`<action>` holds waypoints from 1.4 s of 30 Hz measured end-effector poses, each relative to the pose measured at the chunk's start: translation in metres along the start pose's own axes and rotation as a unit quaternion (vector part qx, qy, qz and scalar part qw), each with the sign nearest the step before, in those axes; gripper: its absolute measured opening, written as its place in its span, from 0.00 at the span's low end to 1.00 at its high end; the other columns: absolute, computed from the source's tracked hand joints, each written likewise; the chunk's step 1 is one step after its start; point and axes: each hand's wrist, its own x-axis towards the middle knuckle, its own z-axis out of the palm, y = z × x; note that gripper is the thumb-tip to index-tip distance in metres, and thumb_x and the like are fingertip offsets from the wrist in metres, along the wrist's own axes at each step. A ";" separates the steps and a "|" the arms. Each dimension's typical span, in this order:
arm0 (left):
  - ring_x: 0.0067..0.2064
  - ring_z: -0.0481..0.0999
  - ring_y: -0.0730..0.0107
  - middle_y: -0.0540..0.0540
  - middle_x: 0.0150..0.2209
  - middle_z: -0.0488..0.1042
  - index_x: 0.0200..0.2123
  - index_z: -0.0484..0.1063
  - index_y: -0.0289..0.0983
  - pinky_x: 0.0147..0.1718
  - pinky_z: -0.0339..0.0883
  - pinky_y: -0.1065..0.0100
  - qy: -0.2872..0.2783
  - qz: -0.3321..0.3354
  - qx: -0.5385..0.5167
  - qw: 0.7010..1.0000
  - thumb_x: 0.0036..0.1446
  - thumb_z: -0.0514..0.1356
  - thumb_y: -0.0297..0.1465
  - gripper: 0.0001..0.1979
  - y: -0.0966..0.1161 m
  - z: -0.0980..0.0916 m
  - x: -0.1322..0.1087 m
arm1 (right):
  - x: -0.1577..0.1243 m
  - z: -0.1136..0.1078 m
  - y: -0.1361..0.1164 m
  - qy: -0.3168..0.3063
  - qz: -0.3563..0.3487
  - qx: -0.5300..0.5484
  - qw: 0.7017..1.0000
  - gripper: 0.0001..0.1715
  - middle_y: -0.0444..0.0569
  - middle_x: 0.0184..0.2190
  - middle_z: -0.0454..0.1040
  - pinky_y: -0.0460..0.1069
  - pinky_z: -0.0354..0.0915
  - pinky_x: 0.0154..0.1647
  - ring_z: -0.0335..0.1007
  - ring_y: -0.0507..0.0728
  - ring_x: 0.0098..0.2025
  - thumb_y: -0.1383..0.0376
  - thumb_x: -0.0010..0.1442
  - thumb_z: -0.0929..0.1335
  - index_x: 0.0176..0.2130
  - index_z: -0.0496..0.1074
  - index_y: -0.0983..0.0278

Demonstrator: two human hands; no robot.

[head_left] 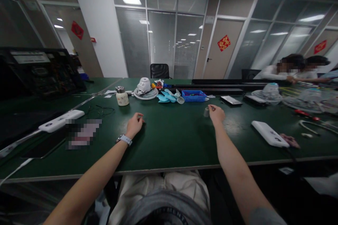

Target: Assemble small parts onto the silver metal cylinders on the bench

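Observation:
My right hand [217, 113] is above the right half of the green table [169, 137], fingers pinched together at a small grey cylinder [206, 112]. The cylinder looks metallic; its exact kind is too small to make out. My left hand [135, 125] rests at the table top with loosely curled fingers, a gap between thumb and forefinger, and nothing visible in it. Beyond the hands lie light-blue fan blades [168, 96], a blue bin [194, 96] with small parts inside, and a white fan with its grille [145, 88].
A cream jar [122, 96] stands back left. White power strips [62, 121] run along the left, and a white power bank-like block [269, 134] lies right. Flat boxed devices [231, 100] and clear plastic bags [271, 93] are back right. Two people sit far right.

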 end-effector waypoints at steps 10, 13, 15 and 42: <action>0.36 0.78 0.65 0.46 0.33 0.79 0.44 0.68 0.39 0.35 0.66 0.68 -0.003 -0.003 -0.003 1.000 0.57 0.52 0.29 0.12 0.004 -0.003 -0.002 | 0.004 0.008 0.009 0.012 0.024 -0.004 1.000 0.23 0.58 0.36 0.74 0.53 0.64 0.41 0.71 0.62 0.40 0.53 0.59 0.62 0.43 0.78 0.61; 0.37 0.78 0.65 0.46 0.33 0.79 0.45 0.68 0.38 0.35 0.66 0.68 -0.005 -0.002 0.001 1.000 0.58 0.52 0.30 0.12 0.003 -0.002 -0.002 | 0.003 0.011 0.016 0.080 0.037 0.000 0.996 0.28 0.61 0.45 0.70 0.56 0.62 0.47 0.68 0.64 0.46 0.54 0.59 0.62 0.54 0.70 0.64; 0.37 0.78 0.64 0.46 0.33 0.79 0.45 0.68 0.38 0.36 0.65 0.68 -0.008 0.003 0.000 1.000 0.58 0.52 0.30 0.12 0.002 0.000 -0.001 | 0.004 0.016 0.023 0.074 0.056 -0.010 0.996 0.34 0.63 0.50 0.68 0.59 0.61 0.49 0.65 0.66 0.51 0.53 0.56 0.65 0.58 0.64 0.66; 0.40 0.76 0.66 0.43 0.42 0.78 0.49 0.70 0.39 0.39 0.68 0.66 -0.035 0.139 -0.088 0.986 0.59 0.53 0.42 0.19 0.023 0.008 -0.010 | -0.137 0.042 -0.132 -0.221 -0.244 0.216 0.919 0.24 0.48 0.37 0.76 0.51 0.62 0.45 0.70 0.57 0.39 0.48 0.54 0.68 0.42 0.75 0.61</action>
